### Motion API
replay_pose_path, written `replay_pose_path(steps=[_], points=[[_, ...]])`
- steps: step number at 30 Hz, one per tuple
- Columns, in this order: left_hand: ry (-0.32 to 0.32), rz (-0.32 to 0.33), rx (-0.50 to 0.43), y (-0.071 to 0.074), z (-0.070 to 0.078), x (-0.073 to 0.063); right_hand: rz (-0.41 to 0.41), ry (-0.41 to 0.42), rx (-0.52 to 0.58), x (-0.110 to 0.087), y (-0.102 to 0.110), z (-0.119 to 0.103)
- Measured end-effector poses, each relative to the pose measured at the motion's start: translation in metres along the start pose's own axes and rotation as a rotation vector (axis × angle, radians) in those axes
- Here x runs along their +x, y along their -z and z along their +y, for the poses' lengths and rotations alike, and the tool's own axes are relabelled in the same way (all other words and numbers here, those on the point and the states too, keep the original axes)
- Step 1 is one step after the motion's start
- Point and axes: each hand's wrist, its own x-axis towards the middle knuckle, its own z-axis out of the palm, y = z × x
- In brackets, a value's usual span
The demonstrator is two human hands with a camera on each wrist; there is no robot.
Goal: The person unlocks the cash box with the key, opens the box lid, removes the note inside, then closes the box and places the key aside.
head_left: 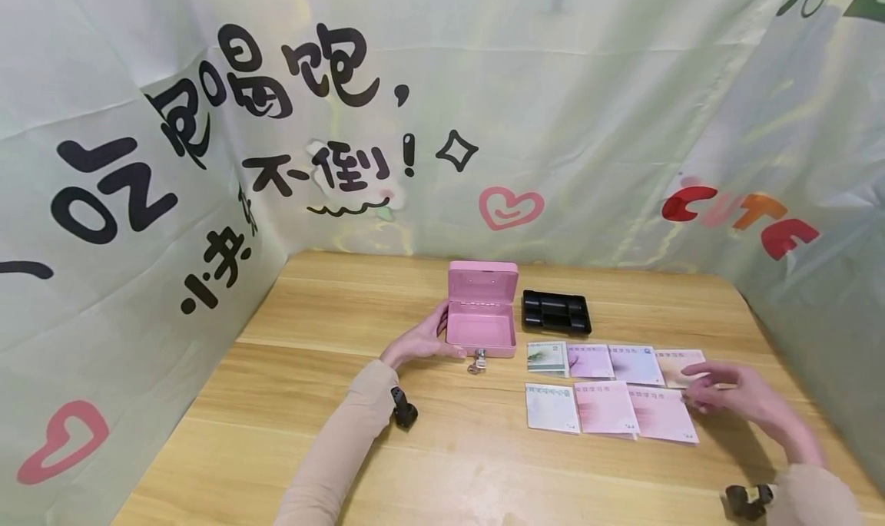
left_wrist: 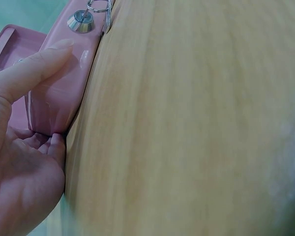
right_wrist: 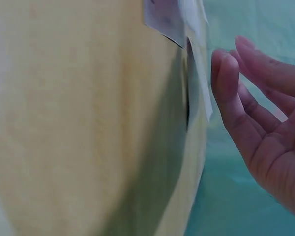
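A pink cash box (head_left: 482,330) stands on the wooden table with its lid raised and its inside bare. My left hand (head_left: 423,342) grips its front left corner, thumb on the front face beside the lock (left_wrist: 81,21), fingers against the side. Keys on a ring (head_left: 475,367) hang from that lock. Two rows of folded play banknotes (head_left: 607,409) lie to the right of the box. Over the right end of these rows hovers my right hand (head_left: 734,392), fingers loosely bent and holding nothing. In the right wrist view, a gap separates the fingertips from the banknotes' edges.
A black compartment tray (head_left: 556,312) lies right of the cash box, behind the banknotes. Printed cloth (head_left: 588,111) encloses the table (head_left: 332,311) at the back and sides. A small black device (head_left: 404,408) is at the left wrist, another (head_left: 750,501) at the right.
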Motion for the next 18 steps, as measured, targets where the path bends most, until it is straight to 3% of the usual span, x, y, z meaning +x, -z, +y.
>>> replay_pose_path(steps=[5, 10, 18], points=[[0.002, -0.004, 0.001, 0.000, 0.001, -0.001, 0.075, -0.048, -0.087, 0.006, 0.005, -0.012], [-0.001, -0.003, 0.001, 0.000, 0.001, -0.001, 0.116, -0.037, -0.203, 0.019, 0.005, -0.029], [0.007, 0.002, 0.012, 0.000, 0.003, -0.003, 0.097, 0.014, -0.204, 0.047, 0.008, -0.063]])
